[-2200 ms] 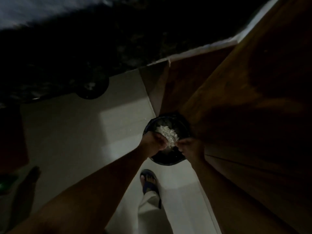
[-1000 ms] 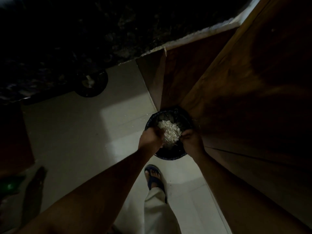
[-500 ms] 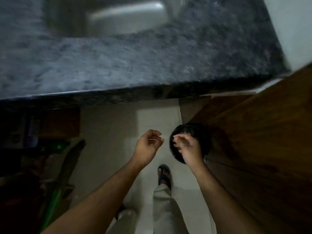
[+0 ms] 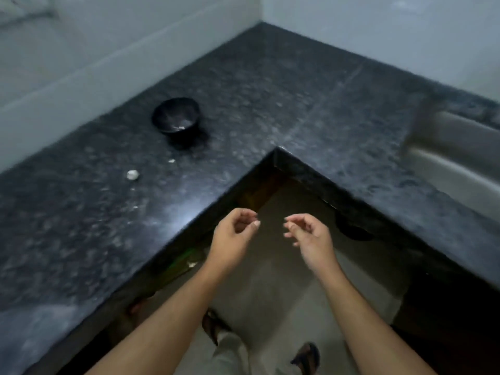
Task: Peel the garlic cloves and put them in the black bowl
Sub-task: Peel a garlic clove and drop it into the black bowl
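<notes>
Hanging in the lower middle of the frame, the left hand (image 4: 234,236) and the right hand (image 4: 311,238) float side by side over the floor (image 4: 270,280), apart from each other and just off the inner corner of the bench (image 4: 270,104). Both sets of fingers are loosely curled, tips drawn toward the thumbs, and neither hand holds anything that can be made out.

Up in the upper left of the frame, the black bowl (image 4: 176,116) stands upright on the dark speckled bench, well away from the hands, with a few pale bits lying in its bottom; whether they are cloves or skins cannot be told. Below and left of the bowl, a small whitish garlic clove (image 4: 133,174) lies on the bench, and a tiny pale scrap (image 4: 171,160) sits between it and the bowl.

At the right edge of the frame runs a steel sink (image 4: 460,155). Sandalled feet (image 4: 307,357) show at the bottom.
</notes>
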